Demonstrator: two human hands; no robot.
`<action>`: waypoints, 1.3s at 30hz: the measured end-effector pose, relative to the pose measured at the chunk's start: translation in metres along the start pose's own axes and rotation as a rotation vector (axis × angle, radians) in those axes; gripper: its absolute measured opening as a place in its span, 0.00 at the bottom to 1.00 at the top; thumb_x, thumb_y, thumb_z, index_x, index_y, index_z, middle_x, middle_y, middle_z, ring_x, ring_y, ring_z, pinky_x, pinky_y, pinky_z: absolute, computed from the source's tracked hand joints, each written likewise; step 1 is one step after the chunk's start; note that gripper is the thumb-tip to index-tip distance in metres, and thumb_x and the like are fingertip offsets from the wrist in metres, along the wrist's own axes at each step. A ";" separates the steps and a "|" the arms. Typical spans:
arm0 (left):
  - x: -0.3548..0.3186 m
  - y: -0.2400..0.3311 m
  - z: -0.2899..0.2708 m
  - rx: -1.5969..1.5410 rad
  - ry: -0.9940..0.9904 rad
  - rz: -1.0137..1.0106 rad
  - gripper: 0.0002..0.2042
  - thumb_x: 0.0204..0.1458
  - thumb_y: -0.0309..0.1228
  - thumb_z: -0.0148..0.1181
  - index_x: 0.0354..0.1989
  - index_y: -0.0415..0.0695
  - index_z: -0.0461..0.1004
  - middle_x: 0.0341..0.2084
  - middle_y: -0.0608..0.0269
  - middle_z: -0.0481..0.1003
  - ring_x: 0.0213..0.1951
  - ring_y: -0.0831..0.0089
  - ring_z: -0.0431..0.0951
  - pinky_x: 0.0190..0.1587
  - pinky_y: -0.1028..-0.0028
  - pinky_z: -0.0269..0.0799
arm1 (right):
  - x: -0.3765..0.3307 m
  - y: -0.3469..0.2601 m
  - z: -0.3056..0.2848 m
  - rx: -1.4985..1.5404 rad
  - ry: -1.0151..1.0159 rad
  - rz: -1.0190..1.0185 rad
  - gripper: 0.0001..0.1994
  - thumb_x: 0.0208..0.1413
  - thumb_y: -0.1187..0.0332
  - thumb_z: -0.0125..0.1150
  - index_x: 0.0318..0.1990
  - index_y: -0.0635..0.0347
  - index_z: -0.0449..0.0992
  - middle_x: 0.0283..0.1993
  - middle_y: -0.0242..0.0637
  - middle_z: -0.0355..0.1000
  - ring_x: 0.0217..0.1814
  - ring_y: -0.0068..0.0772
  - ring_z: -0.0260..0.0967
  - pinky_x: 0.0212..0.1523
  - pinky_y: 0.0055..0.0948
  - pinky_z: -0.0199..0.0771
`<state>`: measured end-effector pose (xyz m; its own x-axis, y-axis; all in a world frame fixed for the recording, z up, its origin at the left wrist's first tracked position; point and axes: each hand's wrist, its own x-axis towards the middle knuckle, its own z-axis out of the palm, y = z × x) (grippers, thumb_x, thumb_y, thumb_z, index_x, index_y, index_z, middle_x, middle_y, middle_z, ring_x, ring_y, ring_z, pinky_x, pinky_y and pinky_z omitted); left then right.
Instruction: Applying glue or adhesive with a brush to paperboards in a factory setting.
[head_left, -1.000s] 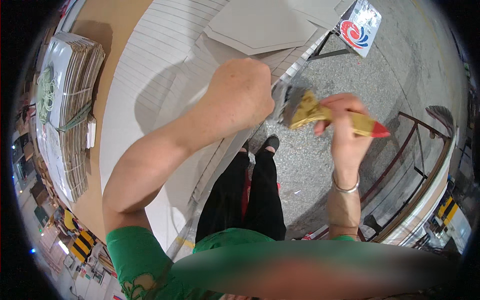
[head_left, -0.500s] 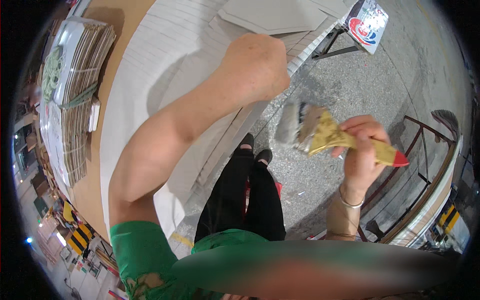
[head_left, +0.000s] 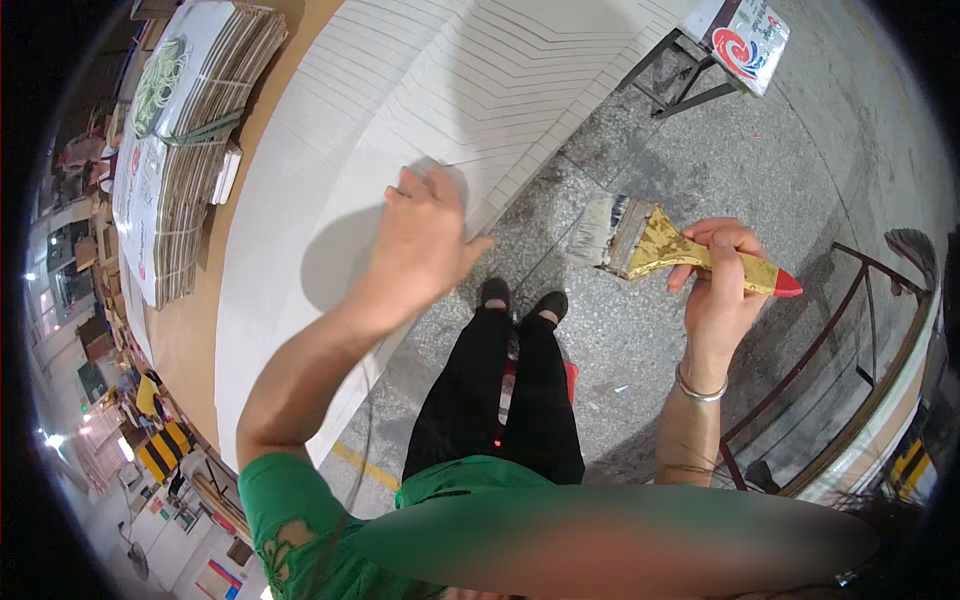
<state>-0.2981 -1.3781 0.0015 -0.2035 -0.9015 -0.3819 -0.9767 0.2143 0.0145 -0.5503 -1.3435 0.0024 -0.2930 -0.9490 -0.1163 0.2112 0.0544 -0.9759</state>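
Note:
My right hand (head_left: 726,283) is wrapped round the yellow, red-tipped handle of a wide flat paintbrush (head_left: 655,250). The brush is held above the floor, its pale, smeared bristles pointing left. Over the white sheets (head_left: 540,75) on the table, my left hand (head_left: 425,235) is open, fingers apart and thumb out toward the table's edge. I cannot tell whether its fingertips touch the paper. The sheets overlap in staggered layers, their edges making many thin, angled lines.
A strapped stack of cardboard (head_left: 215,130) with green string (head_left: 160,85) on top stands on the brown tabletop (head_left: 190,350) at left. A dark-framed stool (head_left: 680,75) is at the far right. Nearer right is a table with a red-brown metal frame (head_left: 800,380).
My left hand has come down and nearer over the sheets, its closed fingers now spread. The plain sheets at the far end no longer show there. The brush stays in my right hand.

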 end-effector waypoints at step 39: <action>0.013 -0.030 -0.018 -0.348 -0.134 0.218 0.12 0.38 0.22 0.50 0.29 0.23 0.65 0.23 0.33 0.70 0.32 0.45 0.73 0.38 0.60 0.69 | -0.032 0.021 0.082 -0.317 -0.246 -0.142 0.02 0.49 0.78 0.51 0.27 0.66 0.69 0.25 0.36 0.69 0.19 0.22 0.65 0.18 0.20 0.65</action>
<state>-0.2731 -1.4029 0.0130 -0.4196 -0.7874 -0.4516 -0.8814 0.2345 0.4102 -0.4603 -1.3370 0.0007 -0.0591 -0.9977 0.0337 -0.1235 -0.0262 -0.9920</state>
